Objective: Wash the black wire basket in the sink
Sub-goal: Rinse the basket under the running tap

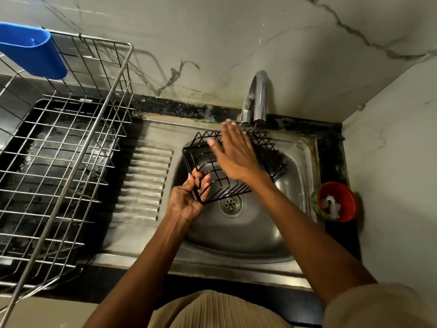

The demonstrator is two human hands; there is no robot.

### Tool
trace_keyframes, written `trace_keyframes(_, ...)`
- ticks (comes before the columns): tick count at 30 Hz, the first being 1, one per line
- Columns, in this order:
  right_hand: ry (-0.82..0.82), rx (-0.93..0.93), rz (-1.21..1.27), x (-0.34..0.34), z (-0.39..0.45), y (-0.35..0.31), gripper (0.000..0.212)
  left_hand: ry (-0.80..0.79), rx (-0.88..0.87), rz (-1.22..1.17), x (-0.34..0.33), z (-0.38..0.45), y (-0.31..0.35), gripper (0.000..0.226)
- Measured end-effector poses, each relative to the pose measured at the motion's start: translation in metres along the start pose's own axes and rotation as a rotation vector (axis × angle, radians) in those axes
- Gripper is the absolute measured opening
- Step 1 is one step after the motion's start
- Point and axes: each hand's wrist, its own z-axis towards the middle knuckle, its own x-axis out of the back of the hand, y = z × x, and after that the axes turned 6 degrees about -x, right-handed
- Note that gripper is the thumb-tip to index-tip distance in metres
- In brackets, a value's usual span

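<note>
A black wire basket [203, 159] is held tilted over the steel sink [238, 230], just under the grey tap [259, 95]. My left hand [189, 200] grips the basket's near left corner, fingers curled around the wires. My right hand [234, 152] lies flat across the top of the basket with fingers spread, covering its middle. The drain [231, 204] shows below the basket. I cannot tell whether water is running.
A large steel dish rack [71, 162] stands on the counter at left with a blue plastic holder [33, 50] hooked on its back rim. The ribbed drainboard [144, 178] lies between rack and basin. A red bowl [337, 201] sits right of the sink by the wall.
</note>
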Motion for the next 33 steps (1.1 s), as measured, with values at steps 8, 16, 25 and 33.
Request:
trace_keyframes(8, 0.072, -0.262, 0.171, 0.015, 0.033, 0.049, 0.071, -0.025, -0.053, 0.01, 0.017, 0.002, 0.006, 0.062)
trace_keyframes(16, 0.198, 0.326, -0.072, -0.027, -0.025, -0.005, 0.075, -0.033, -0.073, 0.063, 0.02, 0.016, 0.008, 0.076)
trace_keyframes(25, 0.313, -0.165, 0.091, -0.024, -0.003, 0.06, 0.078, -0.043, -0.155, 0.168, 0.033, 0.014, 0.019, 0.04)
trace_keyframes(33, 0.268, 0.369, -0.075, -0.057, -0.045, 0.006, 0.074, -0.05, -0.146, 0.236, 0.038, 0.016, 0.013, 0.039)
